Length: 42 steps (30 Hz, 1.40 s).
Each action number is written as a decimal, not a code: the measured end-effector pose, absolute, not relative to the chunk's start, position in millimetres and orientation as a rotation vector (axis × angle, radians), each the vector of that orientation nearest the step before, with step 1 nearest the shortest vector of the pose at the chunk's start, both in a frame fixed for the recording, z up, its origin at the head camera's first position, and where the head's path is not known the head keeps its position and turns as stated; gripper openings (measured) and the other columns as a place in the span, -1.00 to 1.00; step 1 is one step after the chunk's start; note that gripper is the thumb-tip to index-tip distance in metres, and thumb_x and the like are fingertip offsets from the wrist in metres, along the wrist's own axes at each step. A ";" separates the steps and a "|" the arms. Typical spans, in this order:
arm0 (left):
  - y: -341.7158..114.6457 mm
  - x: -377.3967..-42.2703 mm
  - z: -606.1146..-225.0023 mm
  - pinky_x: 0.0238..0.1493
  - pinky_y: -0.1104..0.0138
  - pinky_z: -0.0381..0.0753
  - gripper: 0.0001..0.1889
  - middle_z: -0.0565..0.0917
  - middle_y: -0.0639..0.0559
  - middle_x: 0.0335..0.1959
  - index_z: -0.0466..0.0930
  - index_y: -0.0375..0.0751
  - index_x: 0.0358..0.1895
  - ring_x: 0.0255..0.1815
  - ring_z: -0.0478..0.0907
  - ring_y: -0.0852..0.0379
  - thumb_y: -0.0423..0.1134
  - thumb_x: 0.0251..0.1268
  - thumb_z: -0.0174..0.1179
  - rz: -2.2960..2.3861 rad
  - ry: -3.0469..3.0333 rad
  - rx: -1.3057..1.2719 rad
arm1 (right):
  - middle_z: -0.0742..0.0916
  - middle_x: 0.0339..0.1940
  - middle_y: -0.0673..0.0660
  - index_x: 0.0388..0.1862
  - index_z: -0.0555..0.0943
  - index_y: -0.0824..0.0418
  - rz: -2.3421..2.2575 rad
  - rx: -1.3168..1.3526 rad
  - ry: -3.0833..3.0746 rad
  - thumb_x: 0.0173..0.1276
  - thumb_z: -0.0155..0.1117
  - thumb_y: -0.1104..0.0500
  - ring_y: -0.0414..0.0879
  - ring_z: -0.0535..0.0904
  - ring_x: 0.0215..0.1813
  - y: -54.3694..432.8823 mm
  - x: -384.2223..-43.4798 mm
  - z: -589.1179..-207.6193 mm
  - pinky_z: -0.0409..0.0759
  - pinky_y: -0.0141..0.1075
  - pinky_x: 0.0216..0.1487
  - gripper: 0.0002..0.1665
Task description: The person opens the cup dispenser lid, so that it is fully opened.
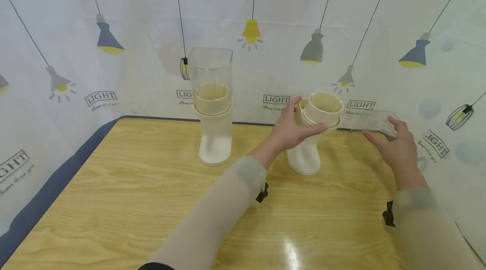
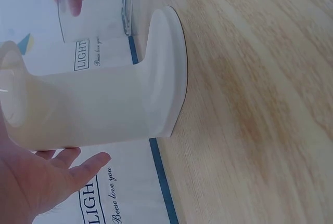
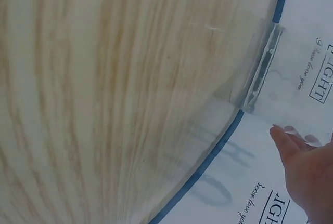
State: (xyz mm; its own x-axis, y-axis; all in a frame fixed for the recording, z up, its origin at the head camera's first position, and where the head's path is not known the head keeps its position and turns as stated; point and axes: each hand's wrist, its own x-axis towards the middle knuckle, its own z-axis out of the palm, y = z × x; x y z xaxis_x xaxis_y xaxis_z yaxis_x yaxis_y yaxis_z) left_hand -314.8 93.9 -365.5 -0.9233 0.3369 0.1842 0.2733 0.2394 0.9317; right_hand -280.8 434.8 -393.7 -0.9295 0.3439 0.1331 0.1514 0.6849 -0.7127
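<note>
A cream-white dispenser stand [image 1: 303, 154] with a round collar on top stands at the back of the table, right of the middle. My left hand [image 1: 286, 130] grips it near the collar, thumb in front and fingers round the left side. In the left wrist view the stand [image 2: 93, 104] shows its column and flared foot at the wood. To its right, my right hand [image 1: 400, 147] holds a clear, square-sided container [image 1: 373, 120] between thumb and fingers. The right wrist view shows this clear container [image 3: 286, 83] beyond the fingers, near the table's back edge.
A second cream-white stand [image 1: 215, 135] is on the left, with a clear square container [image 1: 210, 61] upright on top. Close behind the wooden table [image 1: 152, 202] hangs a white cloth [image 1: 152, 50] printed with lamps, which also runs down both sides.
</note>
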 end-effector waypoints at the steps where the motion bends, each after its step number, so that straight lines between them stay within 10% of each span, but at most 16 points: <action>1: 93.6 -315.2 -365.0 0.62 -0.12 0.45 0.25 0.26 0.00 0.76 -0.06 0.36 0.80 0.71 0.32 -0.15 0.38 0.13 0.59 1.809 2.429 0.603 | 0.01 0.87 0.34 0.89 -0.09 0.02 1.080 -0.397 -2.640 0.43 0.36 -0.50 0.59 0.30 0.65 434.5 -282.0 -393.3 0.41 0.48 0.50 0.35; 42: 92.8 -315.8 -365.9 0.68 -0.16 0.36 0.26 0.18 0.01 0.81 -0.09 0.32 0.82 0.77 0.24 -0.15 0.40 0.16 0.56 1.799 2.431 0.609 | -0.01 0.87 0.36 0.89 -0.13 -0.02 1.087 -0.345 -2.635 0.44 0.43 -0.43 0.60 0.29 0.64 438.2 -297.0 -399.9 0.38 0.49 0.52 0.36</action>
